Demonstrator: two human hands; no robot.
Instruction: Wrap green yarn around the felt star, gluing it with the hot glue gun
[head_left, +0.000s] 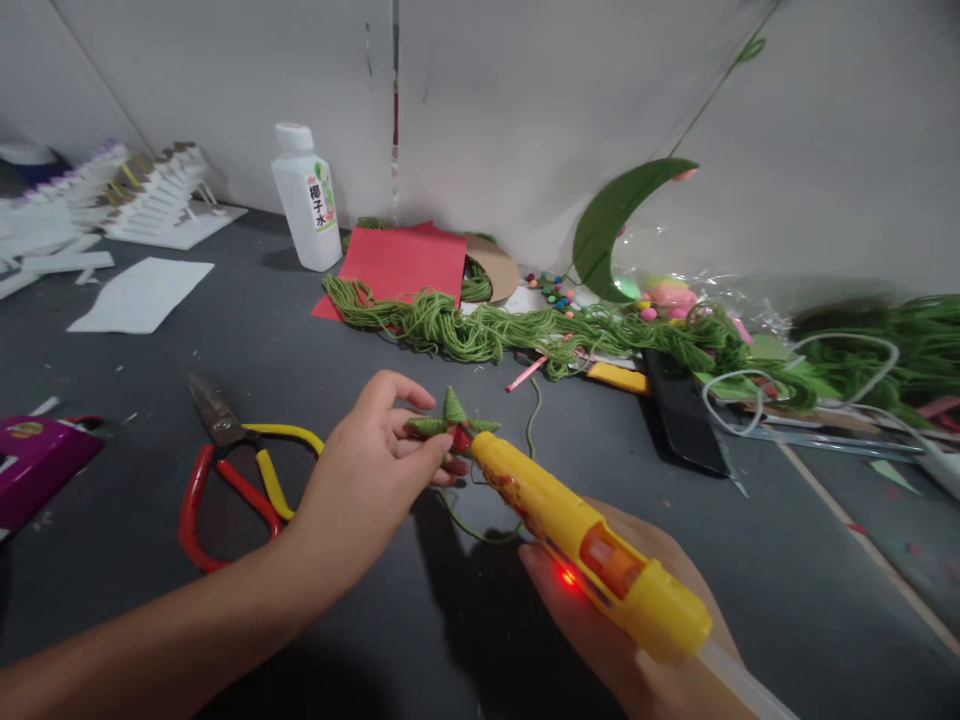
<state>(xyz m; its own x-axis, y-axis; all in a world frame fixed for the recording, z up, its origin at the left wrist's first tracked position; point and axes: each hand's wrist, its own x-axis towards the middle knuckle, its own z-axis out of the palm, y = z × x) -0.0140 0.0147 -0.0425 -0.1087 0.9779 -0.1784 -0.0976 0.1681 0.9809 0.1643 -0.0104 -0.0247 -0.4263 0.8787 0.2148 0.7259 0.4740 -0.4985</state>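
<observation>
My left hand (pixel 397 440) is closed on a small star wrapped in green yarn (pixel 453 408), with a patch of red showing at its middle. From the star a loose strand of green yarn (pixel 491 540) trails over the dark table. My right hand (pixel 637 590) grips a yellow hot glue gun (pixel 547 490) with a lit red light and a clear glue stick in its back end. The gun's nozzle is at the red part of the star, by my left thumb; whether it touches is hard to see. Scissors (pixel 232 440) with red and yellow handles lie open left of my left hand.
Green yarn skeins (pixel 450 325) stretch along the back, near red paper (pixel 405 262) and a white bottle (pixel 306 200). A green crescent (pixel 600 240) hangs by the wall. A phone (pixel 682 410) and a yellow cutter (pixel 619 377) lie right; a purple object (pixel 41 465) is far left.
</observation>
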